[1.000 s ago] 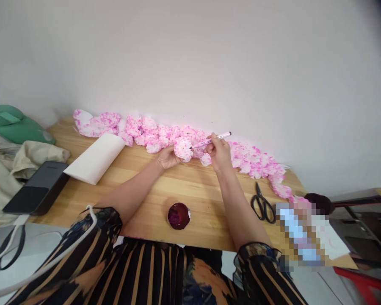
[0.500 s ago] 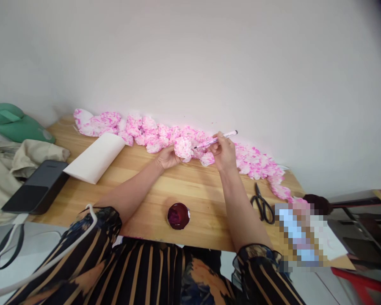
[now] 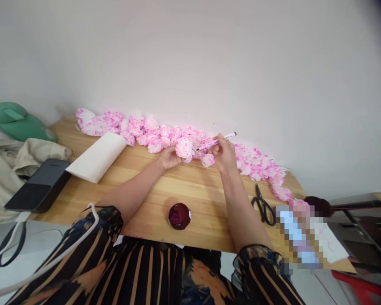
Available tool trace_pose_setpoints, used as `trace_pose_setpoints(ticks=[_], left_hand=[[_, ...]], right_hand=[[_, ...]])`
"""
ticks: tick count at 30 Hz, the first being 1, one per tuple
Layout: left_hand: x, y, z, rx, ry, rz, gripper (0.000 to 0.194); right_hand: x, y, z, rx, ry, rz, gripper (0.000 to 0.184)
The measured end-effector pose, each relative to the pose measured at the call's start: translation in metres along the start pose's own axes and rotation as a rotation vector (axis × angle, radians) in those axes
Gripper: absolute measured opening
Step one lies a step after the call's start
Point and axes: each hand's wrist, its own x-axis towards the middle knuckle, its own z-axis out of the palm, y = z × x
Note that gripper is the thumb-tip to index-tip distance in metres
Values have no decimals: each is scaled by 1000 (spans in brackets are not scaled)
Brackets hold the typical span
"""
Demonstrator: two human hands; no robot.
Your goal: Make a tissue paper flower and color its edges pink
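My left hand [image 3: 170,158] is closed around the underside of a white paper flower [image 3: 184,148] dabbed with pink; some of its fingers are hidden behind the petals. In my right hand [image 3: 224,152] a marker pen [image 3: 216,141] is gripped between thumb and fingers, its dark tip pointing left at the flower's right edge. Whether the tip touches the petals I cannot tell. Behind both hands, a long row of similar pink-and-white flowers [image 3: 152,131] lies along the wall. Below them on the table stands a small round pot [image 3: 179,216] with dark red contents.
On the wooden table [image 3: 190,186] lie black scissors [image 3: 263,206] to the right, and a folded white paper sheet [image 3: 98,156] to the left. A black power bank [image 3: 40,186] with a cable, beige cloth [image 3: 44,154] and a green object [image 3: 20,120] are at far left.
The marker pen has tilted slightly, its back end a little lower. Both hands keep their grips, and the whole view has shifted very slightly.
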Motion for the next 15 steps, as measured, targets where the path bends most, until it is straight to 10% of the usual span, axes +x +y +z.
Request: trace_pose_setpoints(ticks=[15], left_hand=[[2,-1,-5,18,-25,8,58]], right_hand=[[1,-1,0,-92,7,-21,49]])
